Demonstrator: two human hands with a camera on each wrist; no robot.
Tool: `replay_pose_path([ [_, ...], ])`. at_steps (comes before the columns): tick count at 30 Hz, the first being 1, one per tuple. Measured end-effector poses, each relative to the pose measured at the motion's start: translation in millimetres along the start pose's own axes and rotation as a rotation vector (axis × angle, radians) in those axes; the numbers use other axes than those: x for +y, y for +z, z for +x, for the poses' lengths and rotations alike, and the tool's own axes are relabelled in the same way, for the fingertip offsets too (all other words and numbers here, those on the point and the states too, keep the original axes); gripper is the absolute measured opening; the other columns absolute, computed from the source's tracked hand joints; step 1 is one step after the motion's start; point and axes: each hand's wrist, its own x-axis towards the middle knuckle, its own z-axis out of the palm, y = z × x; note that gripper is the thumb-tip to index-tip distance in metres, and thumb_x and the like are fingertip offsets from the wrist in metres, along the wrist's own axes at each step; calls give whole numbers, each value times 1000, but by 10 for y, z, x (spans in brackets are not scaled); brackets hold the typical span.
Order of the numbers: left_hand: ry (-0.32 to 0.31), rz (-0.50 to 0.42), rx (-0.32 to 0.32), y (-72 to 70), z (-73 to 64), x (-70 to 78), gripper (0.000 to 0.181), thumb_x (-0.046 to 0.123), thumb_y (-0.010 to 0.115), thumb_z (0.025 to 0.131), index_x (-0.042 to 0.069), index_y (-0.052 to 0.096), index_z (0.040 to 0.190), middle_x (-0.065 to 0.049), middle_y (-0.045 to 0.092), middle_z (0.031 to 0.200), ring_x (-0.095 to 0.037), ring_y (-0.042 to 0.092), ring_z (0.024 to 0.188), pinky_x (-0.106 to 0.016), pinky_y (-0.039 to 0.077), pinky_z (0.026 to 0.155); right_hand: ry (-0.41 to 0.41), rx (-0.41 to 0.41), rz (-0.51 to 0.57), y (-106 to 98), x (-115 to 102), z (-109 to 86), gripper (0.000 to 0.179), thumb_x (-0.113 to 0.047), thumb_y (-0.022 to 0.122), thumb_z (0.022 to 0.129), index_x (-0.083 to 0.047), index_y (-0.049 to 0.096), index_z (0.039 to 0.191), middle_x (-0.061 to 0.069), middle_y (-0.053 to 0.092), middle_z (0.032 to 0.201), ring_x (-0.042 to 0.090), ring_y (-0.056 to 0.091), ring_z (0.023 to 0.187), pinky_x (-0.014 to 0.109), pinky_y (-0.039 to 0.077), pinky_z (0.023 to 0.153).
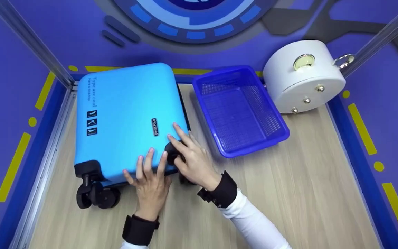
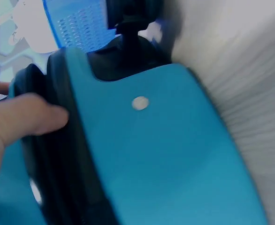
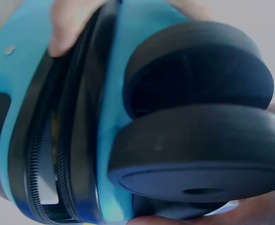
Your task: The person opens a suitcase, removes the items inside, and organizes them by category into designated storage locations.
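You rested your left hand [image 1: 150, 186], fingers extended, on the light-blue hard-shell suitcase [image 1: 126, 110]; your right hand [image 1: 196, 162], fingers outstretched, lay by its black corner guard [image 1: 171, 154]. Its zipper [image 3: 34, 161] gaped.

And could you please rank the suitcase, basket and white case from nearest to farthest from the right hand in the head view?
1. Suitcase: touching the right hand.
2. Basket: right of the suitcase.
3. White case: beyond the basket, right.
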Motion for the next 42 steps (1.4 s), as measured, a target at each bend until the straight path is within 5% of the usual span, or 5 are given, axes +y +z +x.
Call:
replay_pose_path([
  [9,-15,-49,41,3,-72,-54,105,20,102,54,25,55,148,-14,52,150,-38,36,138,-55,-12,123,-22,66,43,104,39,-86,61,7,65,79,3,62,140,22,44,159,37,51,140,60,39,114],
  [15,3,-100,82,-23,-151,-130,79,15,83,67,21,60,142,-16,56,147,-38,38,137,-52,-12,123,-59,67,162,110,171,-235,53,-8,68,95,2,57,145,21,43,160,33,48,144,48,41,115],
  [22,11,-107,139,-57,-141,-190,57,29,67,84,21,62,140,-16,58,143,-37,41,134,-50,-9,123,140,140,400,156,421,-406,47,-5,60,102,0,54,149,18,50,156,31,51,141,43,53,103],
  [29,15,-129,206,-48,-24,-188,45,45,60,101,20,63,139,-15,59,141,-36,42,131,-49,-5,123,299,137,383,313,559,-457,42,-9,53,107,-1,56,148,15,53,154,28,50,142,40,50,107],
  [42,17,-189,193,-50,51,-202,48,50,61,101,19,63,138,-17,59,141,-37,42,132,-50,-5,123,413,106,310,453,832,-428,40,-5,52,106,3,57,145,18,48,157,33,43,147,43,36,119],
])
